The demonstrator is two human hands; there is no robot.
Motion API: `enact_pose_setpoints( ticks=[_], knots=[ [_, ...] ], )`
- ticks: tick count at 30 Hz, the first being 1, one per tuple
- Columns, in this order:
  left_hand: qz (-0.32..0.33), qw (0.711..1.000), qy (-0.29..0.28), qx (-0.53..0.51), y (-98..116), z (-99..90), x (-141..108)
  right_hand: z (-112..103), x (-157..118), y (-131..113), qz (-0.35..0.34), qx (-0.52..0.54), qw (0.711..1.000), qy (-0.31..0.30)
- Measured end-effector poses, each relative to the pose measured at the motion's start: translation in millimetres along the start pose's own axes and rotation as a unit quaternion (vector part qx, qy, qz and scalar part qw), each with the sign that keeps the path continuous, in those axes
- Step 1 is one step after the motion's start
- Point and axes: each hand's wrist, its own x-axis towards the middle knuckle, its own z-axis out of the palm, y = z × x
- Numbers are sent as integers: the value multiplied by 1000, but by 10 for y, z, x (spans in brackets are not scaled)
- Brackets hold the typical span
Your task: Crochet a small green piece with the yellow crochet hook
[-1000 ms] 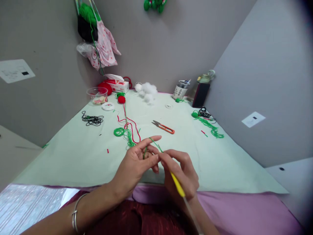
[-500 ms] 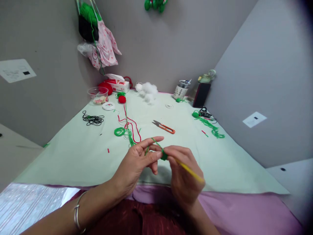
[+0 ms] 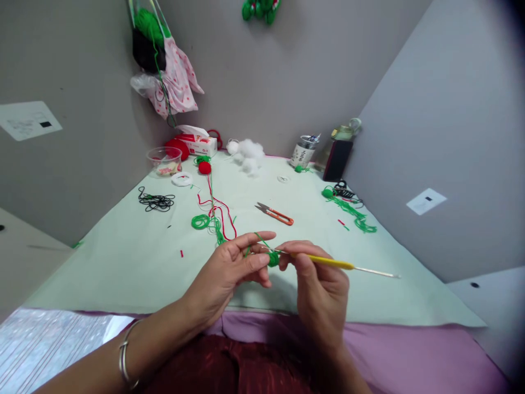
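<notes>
Between thumb and fingers, my left hand (image 3: 235,268) pinches a small green crochet piece (image 3: 273,259). Green yarn (image 3: 261,239) runs from the piece over the raised left index finger. My right hand (image 3: 322,284) grips a crochet hook (image 3: 332,262) by its yellow handle. The hook's thin metal tip lies at the top of the green piece, among the yarn; whether it passes through a stitch I cannot tell. Its other metal end points right. Beyond my hands lie thread snips (image 3: 274,213) with orange handles.
Red and green yarn (image 3: 217,224) trails left of the snips, with black cord (image 3: 156,200) farther left. White stuffing (image 3: 249,153), a tissue box (image 3: 200,143) and a clear tub (image 3: 164,161) stand at the back. A phone (image 3: 338,160) leans at back right, behind green strands (image 3: 356,213).
My right hand has turned and shifted slightly right, so the hook now lies nearly level and shows its full length. The left hand has barely moved.
</notes>
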Motion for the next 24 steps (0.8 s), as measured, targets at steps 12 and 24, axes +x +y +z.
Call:
enact_pose_setpoints(
  ticks=[12,24],
  knots=[
    [36,996,17,81,-1,-50,-13,-82,-86,-62,-70,-80,994,-20],
    [54,991,35,114,-3,-34,-16,-53,-143,34,-256,-255,930,-63]
  ],
)
